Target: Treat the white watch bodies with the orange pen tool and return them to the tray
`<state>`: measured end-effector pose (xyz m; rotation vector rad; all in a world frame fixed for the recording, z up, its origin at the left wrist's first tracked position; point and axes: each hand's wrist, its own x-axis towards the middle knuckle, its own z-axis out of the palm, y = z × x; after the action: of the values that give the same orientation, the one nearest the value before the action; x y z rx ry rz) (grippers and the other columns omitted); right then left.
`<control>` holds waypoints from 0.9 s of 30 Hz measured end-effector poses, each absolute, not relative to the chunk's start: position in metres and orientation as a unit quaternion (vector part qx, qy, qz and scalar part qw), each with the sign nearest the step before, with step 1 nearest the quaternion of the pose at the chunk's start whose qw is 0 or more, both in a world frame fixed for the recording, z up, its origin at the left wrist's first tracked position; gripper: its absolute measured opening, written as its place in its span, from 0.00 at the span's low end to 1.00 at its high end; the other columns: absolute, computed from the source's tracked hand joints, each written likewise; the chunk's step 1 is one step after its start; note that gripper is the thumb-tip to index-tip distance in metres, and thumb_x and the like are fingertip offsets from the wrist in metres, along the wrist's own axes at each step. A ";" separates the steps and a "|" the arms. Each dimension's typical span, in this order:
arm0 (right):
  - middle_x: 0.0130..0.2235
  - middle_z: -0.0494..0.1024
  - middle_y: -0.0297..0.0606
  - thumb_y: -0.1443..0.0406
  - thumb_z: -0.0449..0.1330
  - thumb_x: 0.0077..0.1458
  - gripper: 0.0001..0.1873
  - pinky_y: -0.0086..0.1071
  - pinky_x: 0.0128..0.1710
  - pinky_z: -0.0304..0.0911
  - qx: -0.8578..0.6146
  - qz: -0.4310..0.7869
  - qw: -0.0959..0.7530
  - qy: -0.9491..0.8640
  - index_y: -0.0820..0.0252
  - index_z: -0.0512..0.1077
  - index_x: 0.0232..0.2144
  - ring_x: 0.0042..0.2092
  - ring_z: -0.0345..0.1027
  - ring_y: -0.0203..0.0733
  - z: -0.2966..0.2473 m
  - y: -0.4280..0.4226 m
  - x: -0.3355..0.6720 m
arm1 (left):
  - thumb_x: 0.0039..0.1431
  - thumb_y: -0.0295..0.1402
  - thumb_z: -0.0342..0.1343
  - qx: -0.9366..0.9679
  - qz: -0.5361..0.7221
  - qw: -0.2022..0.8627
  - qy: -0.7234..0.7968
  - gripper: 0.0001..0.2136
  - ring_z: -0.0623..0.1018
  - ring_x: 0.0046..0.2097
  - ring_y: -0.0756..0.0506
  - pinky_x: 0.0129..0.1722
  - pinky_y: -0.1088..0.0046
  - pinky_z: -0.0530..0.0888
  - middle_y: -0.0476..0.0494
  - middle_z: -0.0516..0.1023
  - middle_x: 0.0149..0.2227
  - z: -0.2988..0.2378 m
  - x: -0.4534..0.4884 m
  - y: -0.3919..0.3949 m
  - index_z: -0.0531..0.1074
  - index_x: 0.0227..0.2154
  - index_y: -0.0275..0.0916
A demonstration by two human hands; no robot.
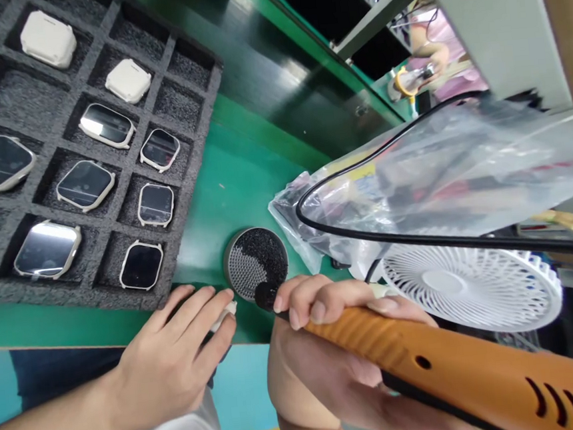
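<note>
My right hand (322,336) is wrapped round an orange power tool (455,371), a screwdriver-like handle with a black tip (265,296) pointing left. My left hand (178,348) lies curled at the bench edge with its fingers closed on a small white part (226,312), mostly hidden under them. The tool's tip sits just right of that part. Right behind both is a round grey dish (255,261) with a dotted mesh face and dark small pieces in it.
A black foam tray (197,116) at the left holds several watch cases in its cells, some screen up, some white backs. A white desk fan (468,289), a clear plastic bag (443,174) and a black cable (368,234) lie right. Another person works far back right.
</note>
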<state>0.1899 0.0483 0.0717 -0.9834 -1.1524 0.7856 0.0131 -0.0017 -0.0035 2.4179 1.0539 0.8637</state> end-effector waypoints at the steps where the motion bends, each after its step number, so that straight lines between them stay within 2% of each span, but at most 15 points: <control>1: 0.32 0.70 0.31 0.37 0.41 0.66 0.35 0.40 0.24 0.64 -0.429 0.347 0.661 -0.508 0.53 0.73 0.49 0.28 0.66 0.38 0.071 0.049 0.190 | 0.68 0.26 0.48 0.859 0.307 0.184 0.366 0.19 0.74 0.64 0.32 0.65 0.45 0.67 0.32 0.74 0.66 -0.004 0.012 -0.002 0.78 0.56 0.32; 4: 0.33 0.71 0.31 0.40 0.46 0.67 0.30 0.39 0.24 0.64 -0.427 0.338 0.664 -0.512 0.54 0.72 0.49 0.28 0.67 0.37 0.071 0.050 0.191 | 0.69 0.27 0.49 0.859 0.310 0.171 0.371 0.18 0.75 0.63 0.33 0.64 0.47 0.69 0.33 0.75 0.65 -0.005 0.012 -0.002 0.78 0.56 0.34; 8: 0.32 0.71 0.30 0.41 0.41 0.68 0.31 0.39 0.24 0.65 -0.447 0.333 0.656 -0.509 0.52 0.72 0.47 0.28 0.67 0.37 0.076 0.049 0.188 | 0.69 0.32 0.61 0.851 0.311 0.142 0.399 0.14 0.78 0.58 0.37 0.63 0.51 0.72 0.38 0.79 0.61 -0.005 0.017 -0.002 0.79 0.55 0.40; 10: 0.31 0.70 0.29 0.44 0.44 0.69 0.26 0.37 0.24 0.65 -0.454 0.305 0.662 -0.513 0.52 0.72 0.47 0.27 0.65 0.36 0.081 0.045 0.185 | 0.68 0.36 0.64 0.847 0.318 0.136 0.404 0.14 0.79 0.56 0.37 0.61 0.51 0.72 0.40 0.81 0.58 -0.005 0.018 -0.002 0.80 0.54 0.40; 13: 0.30 0.70 0.27 0.49 0.51 0.67 0.18 0.37 0.22 0.66 -0.461 0.285 0.660 -0.521 0.52 0.70 0.47 0.25 0.65 0.35 0.085 0.035 0.183 | 0.68 0.38 0.65 0.845 0.324 0.140 0.402 0.14 0.79 0.55 0.37 0.61 0.51 0.72 0.40 0.82 0.55 -0.004 0.018 -0.002 0.81 0.53 0.40; 18: 0.32 0.73 0.27 0.54 0.46 0.71 0.17 0.37 0.20 0.70 -0.404 0.341 0.639 -0.559 0.51 0.68 0.53 0.25 0.70 0.35 0.071 0.025 0.198 | 0.69 0.35 0.62 0.846 0.322 0.155 0.396 0.13 0.79 0.55 0.37 0.61 0.50 0.72 0.38 0.82 0.55 -0.001 0.017 -0.001 0.81 0.52 0.38; 23: 0.31 0.71 0.26 0.45 0.48 0.68 0.22 0.38 0.20 0.69 -0.358 0.381 0.601 -0.605 0.45 0.65 0.56 0.23 0.68 0.35 0.054 0.025 0.223 | 0.69 0.34 0.61 0.843 0.317 0.158 0.404 0.12 0.78 0.55 0.38 0.62 0.51 0.72 0.39 0.81 0.55 -0.002 0.019 -0.001 0.81 0.52 0.39; 27: 0.29 0.68 0.26 0.44 0.49 0.67 0.23 0.39 0.21 0.69 -0.378 0.386 0.590 -0.601 0.40 0.65 0.58 0.23 0.66 0.36 0.049 0.020 0.224 | 0.69 0.35 0.61 0.842 0.313 0.164 0.408 0.13 0.78 0.56 0.37 0.61 0.51 0.72 0.39 0.81 0.56 -0.003 0.020 -0.002 0.81 0.52 0.40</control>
<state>0.2239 0.0201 0.0487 -0.8802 -1.3985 0.8980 0.0195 -0.0025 -0.0032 2.4000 1.1644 0.8924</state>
